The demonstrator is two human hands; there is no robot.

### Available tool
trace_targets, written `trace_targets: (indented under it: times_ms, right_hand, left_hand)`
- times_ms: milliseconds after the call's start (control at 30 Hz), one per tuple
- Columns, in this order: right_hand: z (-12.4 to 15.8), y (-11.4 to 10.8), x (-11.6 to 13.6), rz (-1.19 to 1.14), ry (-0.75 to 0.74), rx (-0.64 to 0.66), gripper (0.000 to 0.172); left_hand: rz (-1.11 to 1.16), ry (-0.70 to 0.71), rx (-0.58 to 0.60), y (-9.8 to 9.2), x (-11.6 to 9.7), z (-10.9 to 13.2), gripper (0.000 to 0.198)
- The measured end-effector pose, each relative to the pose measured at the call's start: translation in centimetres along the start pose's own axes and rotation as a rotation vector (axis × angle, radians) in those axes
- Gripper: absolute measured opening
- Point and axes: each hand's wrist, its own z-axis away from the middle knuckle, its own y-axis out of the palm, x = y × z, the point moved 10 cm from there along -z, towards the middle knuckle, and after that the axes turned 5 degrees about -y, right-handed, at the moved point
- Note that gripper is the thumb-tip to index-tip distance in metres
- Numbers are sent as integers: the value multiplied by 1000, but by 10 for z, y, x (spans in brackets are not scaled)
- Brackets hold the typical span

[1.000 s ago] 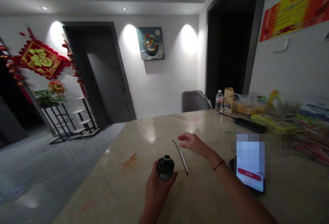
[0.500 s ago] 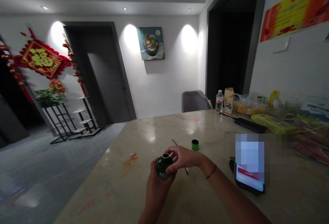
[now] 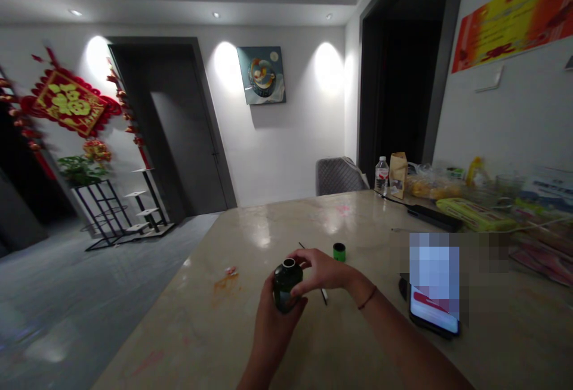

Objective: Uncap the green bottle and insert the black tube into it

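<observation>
Floor [image 3: 67, 294]: lower left of the frame, beyond the slanting left edge of the bench [image 3: 179, 312].
Orange stain [image 3: 225, 281]: left of centre, between that edge and the hands, well apart from both.
Left hand [image 3: 275, 312]: lower centre, curled round the dark bottle [image 3: 283, 295].
Dark bottle: lower centre, roughly upright, mouth up and well in from the left edge; whether its base touches the bench cannot be told.
Right hand [image 3: 319, 269]: just right of centre, pinching the bottle's right side, thumb in front.
Thin stick [image 3: 324, 298]: partly hidden by the right hand, ends showing above and below.
Green cylinder [image 3: 339, 254]: just beyond the right wrist.
Phone [image 3: 434, 312]: lower right, apart from the right forearm.
Water bottle [image 3: 381, 175]: right of centre, near the far edge.
</observation>
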Motion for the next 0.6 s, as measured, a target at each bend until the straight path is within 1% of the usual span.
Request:
trace_targets:
  times_ms: [167,267,367,433,600]
  right_hand:
    - [0,-8,-9,1,-4,-39,63]
    - [1,-9,-18,13,5,-40,65]
    - [1,-6,-28,19,22,-34,67]
    - [1,-4,-33,24,28,-35,67]
    - [1,-2,-41,32,47,-41,66]
  left_hand:
    - [3,17,58,3,2,-1,63]
    - [-33,-19,96,7,9,-4,63]
    - [-48,-65,102,9,19,-7,64]
    - [-47,-92,106,10,25,-9,65]
    - [5,-156,155,16,37,-11,65]
